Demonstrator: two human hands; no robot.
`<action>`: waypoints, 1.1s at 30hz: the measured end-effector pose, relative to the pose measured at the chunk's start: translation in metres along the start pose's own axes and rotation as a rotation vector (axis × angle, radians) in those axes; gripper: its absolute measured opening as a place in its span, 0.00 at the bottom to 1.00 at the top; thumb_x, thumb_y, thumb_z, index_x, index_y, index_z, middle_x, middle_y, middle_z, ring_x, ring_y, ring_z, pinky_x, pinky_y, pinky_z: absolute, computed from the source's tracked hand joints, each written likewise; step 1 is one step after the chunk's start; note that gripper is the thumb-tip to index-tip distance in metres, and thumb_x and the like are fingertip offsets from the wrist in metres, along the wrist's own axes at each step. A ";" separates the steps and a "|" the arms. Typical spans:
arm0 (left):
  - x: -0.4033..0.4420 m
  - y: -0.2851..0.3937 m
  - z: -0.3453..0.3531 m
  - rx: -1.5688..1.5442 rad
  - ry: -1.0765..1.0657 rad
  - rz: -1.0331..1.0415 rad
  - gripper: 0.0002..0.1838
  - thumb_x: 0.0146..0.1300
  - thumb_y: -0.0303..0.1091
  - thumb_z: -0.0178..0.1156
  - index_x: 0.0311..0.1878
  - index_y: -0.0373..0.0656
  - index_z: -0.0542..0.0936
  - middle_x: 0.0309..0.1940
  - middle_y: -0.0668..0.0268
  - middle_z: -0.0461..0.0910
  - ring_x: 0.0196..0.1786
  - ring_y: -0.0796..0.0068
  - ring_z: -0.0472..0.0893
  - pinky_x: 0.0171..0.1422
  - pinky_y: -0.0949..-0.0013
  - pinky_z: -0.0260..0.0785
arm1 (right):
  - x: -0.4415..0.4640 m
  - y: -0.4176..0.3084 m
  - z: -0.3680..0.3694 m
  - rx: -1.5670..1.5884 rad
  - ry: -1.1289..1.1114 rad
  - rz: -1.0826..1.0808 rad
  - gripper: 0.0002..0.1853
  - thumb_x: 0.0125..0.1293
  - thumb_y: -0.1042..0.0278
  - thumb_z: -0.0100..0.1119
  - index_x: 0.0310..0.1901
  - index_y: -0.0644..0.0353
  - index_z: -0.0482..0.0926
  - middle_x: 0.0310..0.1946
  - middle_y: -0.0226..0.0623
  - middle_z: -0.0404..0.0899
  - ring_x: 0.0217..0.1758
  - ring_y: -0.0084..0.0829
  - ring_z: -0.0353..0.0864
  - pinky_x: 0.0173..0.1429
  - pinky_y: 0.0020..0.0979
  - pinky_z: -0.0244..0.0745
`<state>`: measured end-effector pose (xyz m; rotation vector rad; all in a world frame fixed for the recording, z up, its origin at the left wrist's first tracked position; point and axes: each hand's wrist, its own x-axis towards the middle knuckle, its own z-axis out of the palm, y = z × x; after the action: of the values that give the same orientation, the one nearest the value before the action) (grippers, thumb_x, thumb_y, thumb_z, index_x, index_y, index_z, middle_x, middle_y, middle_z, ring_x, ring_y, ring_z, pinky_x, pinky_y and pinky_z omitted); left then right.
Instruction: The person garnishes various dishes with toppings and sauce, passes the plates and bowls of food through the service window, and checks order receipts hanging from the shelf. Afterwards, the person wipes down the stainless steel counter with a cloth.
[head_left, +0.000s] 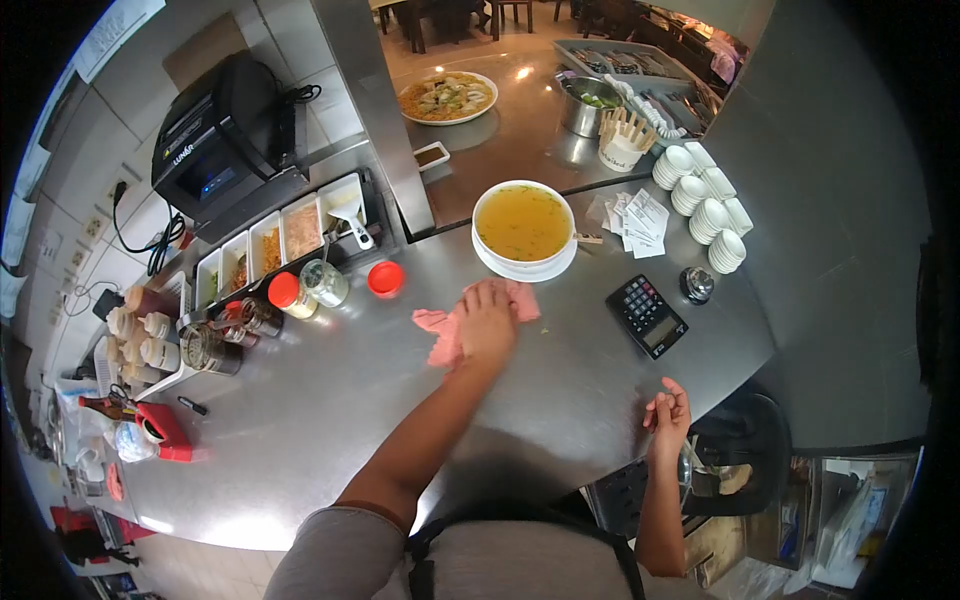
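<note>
My left hand [485,322] presses on a crumpled pink cloth [444,332] on the steel counter, with the fingers closed over it. Just beyond the cloth stands a white bowl of yellow broth [522,222] on a white plate [533,272]. My right hand [667,420] hovers near the counter's right edge, empty, its fingers loosely bent and apart. The black calculator [648,315] lies beyond that hand. To the left of the bowl is a red lid [385,279], beside an open glass jar [325,284].
Spice jars [292,294] and a topping tray [268,250] line the left. Paper slips [637,222], a bell [696,285] and stacked white dishes [710,217] stand at right. Behind are a noodle plate [449,98], a metal pot [585,108] and a stick cup [622,150].
</note>
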<state>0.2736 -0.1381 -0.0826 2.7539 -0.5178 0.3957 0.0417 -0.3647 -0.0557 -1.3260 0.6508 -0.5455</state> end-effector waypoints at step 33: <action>-0.580 -0.106 -0.289 -0.743 -0.123 -1.025 0.05 0.56 0.18 0.61 0.36 0.33 0.83 0.32 0.64 0.85 0.35 0.79 0.79 0.42 0.73 0.73 | -0.094 0.000 0.035 -0.279 -0.808 -0.151 0.09 0.70 0.75 0.52 0.49 0.62 0.77 0.26 0.26 0.75 0.30 0.17 0.73 0.36 0.21 0.71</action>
<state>-0.2656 0.2332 -0.0310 1.9564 0.6204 -0.1946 -0.0002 -0.2749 -0.0399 -1.7093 -0.0476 -0.0024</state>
